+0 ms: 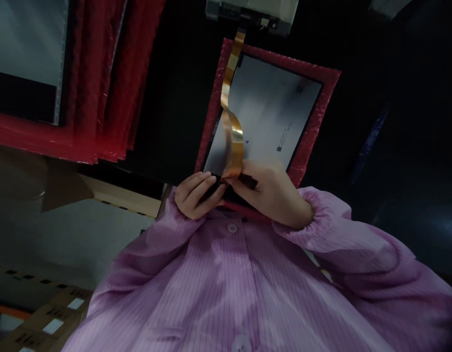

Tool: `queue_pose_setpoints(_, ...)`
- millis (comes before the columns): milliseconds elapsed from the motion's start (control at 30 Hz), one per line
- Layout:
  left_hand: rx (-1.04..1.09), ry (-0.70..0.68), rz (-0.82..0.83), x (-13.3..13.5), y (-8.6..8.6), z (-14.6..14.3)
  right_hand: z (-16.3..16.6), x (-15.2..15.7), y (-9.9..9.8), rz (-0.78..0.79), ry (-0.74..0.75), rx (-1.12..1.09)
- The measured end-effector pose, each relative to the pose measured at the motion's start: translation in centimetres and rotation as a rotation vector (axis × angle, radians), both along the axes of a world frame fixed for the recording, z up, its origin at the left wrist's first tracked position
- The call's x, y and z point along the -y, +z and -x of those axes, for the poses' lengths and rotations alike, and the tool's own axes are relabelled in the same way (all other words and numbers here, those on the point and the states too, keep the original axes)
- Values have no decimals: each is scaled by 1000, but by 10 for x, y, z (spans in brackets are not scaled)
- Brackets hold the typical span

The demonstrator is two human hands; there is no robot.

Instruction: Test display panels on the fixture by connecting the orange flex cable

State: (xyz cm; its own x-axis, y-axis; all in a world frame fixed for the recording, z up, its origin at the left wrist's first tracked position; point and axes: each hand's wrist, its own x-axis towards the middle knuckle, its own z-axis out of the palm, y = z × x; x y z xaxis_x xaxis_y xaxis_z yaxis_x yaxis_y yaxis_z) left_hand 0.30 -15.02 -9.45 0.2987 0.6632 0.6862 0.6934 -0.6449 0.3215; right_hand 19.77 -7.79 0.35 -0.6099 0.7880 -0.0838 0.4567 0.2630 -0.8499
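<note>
A display panel [270, 107] lies silvery back up on a red bubble-wrap sheet [323, 105], tilted a little. An orange flat ribbon cable [236, 142] runs from a device [253, 12] at the top, curving over the panel to its near edge. My right hand [277, 190] pinches the cable's near end between thumb and index finger. Beside it, my left hand [196, 195] rests at the panel's lower left edge, thumb and fingertips touching the edge around the cable end. The joint between cable and panel is hidden by my fingers.
Red bubble-wrap sheets [90, 98] are stacked at the left with another panel [24, 54] on top. A blue pen-like object [371, 139] lies on the dark table [402, 161]. Cardboard boxes [46, 318] stand lower left, and an open carton [119, 195] sits below the table edge.
</note>
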Motion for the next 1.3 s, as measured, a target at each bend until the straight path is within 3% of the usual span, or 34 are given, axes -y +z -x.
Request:
queue_pose_setpoints(100,0,5,-6,0,-2,-1,-1,-1,0,26,9,-1)
queue_pose_setpoints(267,-67,87,-196,-5,4,-10,0,0,0,49,2,26)
queue_pose_setpoints(400,-26,82,-195,-7,10,-15,1,-2,2,50,18,60)
queue_pose_setpoints(533,8,110,-121,-6,13,-17,-10,-14,9,138,65,-14)
queue_pose_setpoints(600,64,149,-63,-3,15,-18,-22,-24,13,155,15,-26)
queue_pose_setpoints(767,331,164,174,6,26,-18,-50,-48,8,-92,-325,60)
queue_pose_setpoints(867,509,143,387,-1,44,-9,-54,-55,2,-98,-329,60)
queue_pose_setpoints(933,479,170,483,-19,60,0,-54,-57,0,-81,-300,67)
queue_pose_setpoints(1067,206,227,456,-84,82,10,-52,-58,0,-122,-259,110)
queue_pose_setpoints(1200,-51,326,425,-158,81,3,-51,-58,1,-191,-235,163)
queue_pose_setpoints(1300,-211,423,440,-198,73,-4,-50,-59,2,-203,-230,176)
